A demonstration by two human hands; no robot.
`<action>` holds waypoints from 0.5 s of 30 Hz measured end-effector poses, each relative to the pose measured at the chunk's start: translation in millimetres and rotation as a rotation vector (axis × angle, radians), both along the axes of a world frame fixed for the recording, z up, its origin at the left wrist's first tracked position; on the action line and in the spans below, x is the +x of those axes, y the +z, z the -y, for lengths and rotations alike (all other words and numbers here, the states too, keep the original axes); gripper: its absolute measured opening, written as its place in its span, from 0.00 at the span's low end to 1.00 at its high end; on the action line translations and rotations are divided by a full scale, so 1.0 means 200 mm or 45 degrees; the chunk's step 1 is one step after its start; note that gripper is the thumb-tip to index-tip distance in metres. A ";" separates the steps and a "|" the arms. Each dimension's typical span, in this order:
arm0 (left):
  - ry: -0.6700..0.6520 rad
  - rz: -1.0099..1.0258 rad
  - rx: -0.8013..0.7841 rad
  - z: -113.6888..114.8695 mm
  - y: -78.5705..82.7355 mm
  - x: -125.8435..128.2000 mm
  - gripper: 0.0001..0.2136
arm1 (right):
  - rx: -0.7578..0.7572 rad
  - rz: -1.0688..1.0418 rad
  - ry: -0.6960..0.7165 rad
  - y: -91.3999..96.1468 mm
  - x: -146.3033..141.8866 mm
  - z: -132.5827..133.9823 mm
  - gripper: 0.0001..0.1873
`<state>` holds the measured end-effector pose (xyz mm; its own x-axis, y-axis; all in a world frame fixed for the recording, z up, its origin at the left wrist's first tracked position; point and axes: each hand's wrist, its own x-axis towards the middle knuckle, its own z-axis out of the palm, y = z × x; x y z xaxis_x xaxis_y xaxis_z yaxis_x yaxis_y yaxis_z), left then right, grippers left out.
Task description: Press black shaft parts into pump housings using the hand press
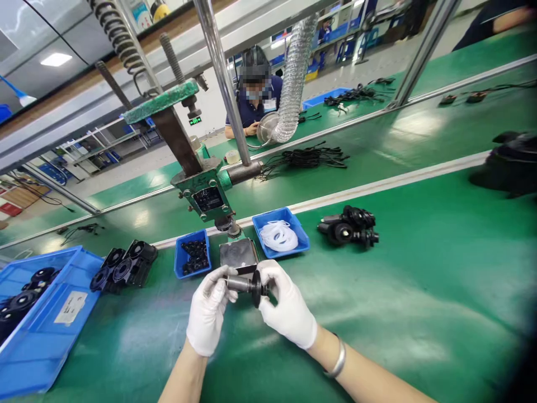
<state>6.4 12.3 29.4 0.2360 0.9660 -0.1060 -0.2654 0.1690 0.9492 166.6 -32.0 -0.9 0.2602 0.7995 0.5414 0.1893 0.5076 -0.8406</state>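
Both my hands wear white gloves and meet over the green tabletop, in front of a hand press (205,193). Between them lies a rotor-like part (240,284), a grey metal cylinder with a black disc at its right end. My left hand (206,313) pinches the free end of the cylinder. My right hand (288,307) is closed around the black disc and the short stub beyond it. Just behind the part is the press's flat metal base plate (238,253); the fingers partly hide its front edge.
A small blue bin (178,258) holds black parts; another blue bin (305,246) holds white rings. Black rotor parts (348,228) lie to the right, black housings (126,266) to the left beside a large blue crate (50,336). Cables (310,158) and a seated co-worker (274,92) are beyond.
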 end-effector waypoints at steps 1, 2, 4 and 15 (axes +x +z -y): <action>-0.015 0.030 -0.034 0.01 0.01 0.01 0.19 | -0.007 -0.039 0.019 0.00 0.00 -0.01 0.16; -0.026 0.054 -0.046 0.03 0.02 0.01 0.22 | -0.007 -0.071 0.038 -0.01 0.00 -0.01 0.16; -0.052 0.082 0.000 0.05 0.05 0.02 0.27 | 0.013 -0.114 0.077 0.00 0.00 -0.01 0.15; -0.086 -0.324 0.544 0.05 -0.01 -0.05 0.30 | 0.081 -0.152 0.113 0.01 0.01 0.00 0.15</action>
